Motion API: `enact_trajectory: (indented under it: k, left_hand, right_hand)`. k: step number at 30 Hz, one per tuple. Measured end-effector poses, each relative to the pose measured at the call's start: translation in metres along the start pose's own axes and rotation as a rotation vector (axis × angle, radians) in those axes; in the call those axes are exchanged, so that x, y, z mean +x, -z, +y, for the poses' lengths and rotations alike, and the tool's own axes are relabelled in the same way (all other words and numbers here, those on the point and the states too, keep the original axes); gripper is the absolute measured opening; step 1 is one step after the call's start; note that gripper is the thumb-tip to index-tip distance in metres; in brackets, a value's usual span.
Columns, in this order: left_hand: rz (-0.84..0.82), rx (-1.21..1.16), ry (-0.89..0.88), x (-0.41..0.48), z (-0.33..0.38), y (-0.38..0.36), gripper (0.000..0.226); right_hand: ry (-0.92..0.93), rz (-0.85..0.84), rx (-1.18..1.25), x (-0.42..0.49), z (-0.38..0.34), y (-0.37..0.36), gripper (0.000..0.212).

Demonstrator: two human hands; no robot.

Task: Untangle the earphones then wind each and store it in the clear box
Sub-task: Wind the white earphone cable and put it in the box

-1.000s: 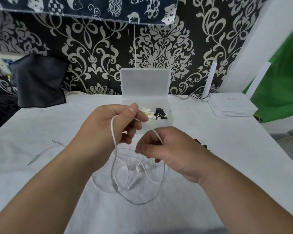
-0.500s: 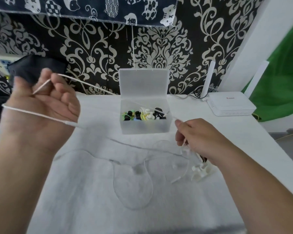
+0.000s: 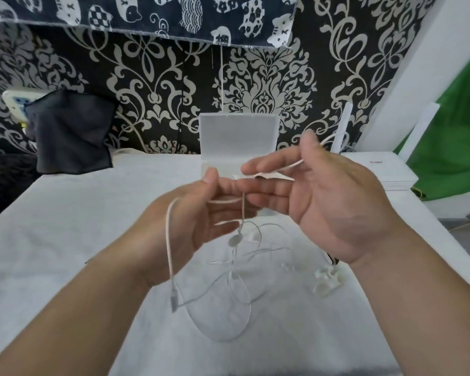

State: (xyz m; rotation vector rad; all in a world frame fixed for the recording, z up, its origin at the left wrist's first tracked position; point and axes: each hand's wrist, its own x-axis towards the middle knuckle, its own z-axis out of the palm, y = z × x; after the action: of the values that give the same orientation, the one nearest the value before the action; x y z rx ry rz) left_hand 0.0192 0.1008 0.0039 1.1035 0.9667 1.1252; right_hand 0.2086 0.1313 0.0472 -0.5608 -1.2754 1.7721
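White earphones (image 3: 171,248) hang from both hands above the white table (image 3: 65,240). My left hand (image 3: 190,226) pinches the cable between thumb and fingers, and a loop with the inline remote drops below it. My right hand (image 3: 323,202) is raised palm up with spread fingers, and the cable runs across its fingers and over the index finger. Loose cable loops and earbuds lie on the table below. The clear box (image 3: 238,139) stands behind the hands with its lid upright; its inside is hidden by the hands.
A white clip-like piece (image 3: 327,280) lies on the table by my right wrist. A white router (image 3: 385,169) sits at the back right, a dark cloth (image 3: 71,131) at the back left. Patterned fabric covers the wall behind.
Both hands came back together in front of the box. My left hand dropped from high on the left; my right hand rose from the table and turned palm up with the cable on it.
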Motion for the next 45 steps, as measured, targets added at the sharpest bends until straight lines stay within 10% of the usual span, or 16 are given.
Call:
enact_trajectory:
  k: [12,16,21,24,26,30,33,35,41,45]
  left_hand:
    - [0.493,0.535,0.026,-0.003,-0.002,0.047,0.047]
    - [0.728,0.375,0.021,-0.001,0.006,0.069,0.042]
    - [0.455,-0.006,-0.080,-0.003,0.018,0.053,0.019]
    - [0.214,0.015,-0.085,-0.008,0.023,0.032,0.014]
    - [0.077,0.055,-0.033,-0.011,0.023,0.020,0.025]
    - [-0.156,0.063,0.082,-0.016,0.020,-0.003,0.039]
    - [-0.206,0.067,0.095,-0.017,0.021,-0.007,0.035]
    - [-0.199,0.085,0.068,-0.017,0.021,-0.002,0.028]
    - [0.154,0.795,0.080,-0.011,0.016,0.030,0.013]
    - [0.382,0.753,0.024,-0.010,0.017,0.039,0.030]
  right_hand:
    - [0.204,0.246,0.330,-0.004,-0.045,0.020,0.039]
    - [-0.065,0.368,-0.051,-0.008,-0.047,0.032,0.028]
    - [-0.201,0.742,-0.774,-0.005,-0.025,0.046,0.005]
    - [-0.186,0.795,-0.942,-0.003,-0.014,0.050,0.058]
    - [-0.094,0.717,-1.144,-0.002,-0.011,0.041,0.072]
    - [-0.090,0.015,-1.026,-0.007,-0.001,0.009,0.090]
    - [-0.171,-0.141,-0.941,-0.006,0.009,0.004,0.055]
    - [-0.165,0.034,-0.887,-0.002,0.008,0.005,0.009]
    - [0.028,0.921,-0.036,0.003,-0.022,0.039,0.035]
    - [-0.070,1.065,-0.141,-0.003,-0.030,0.065,0.033]
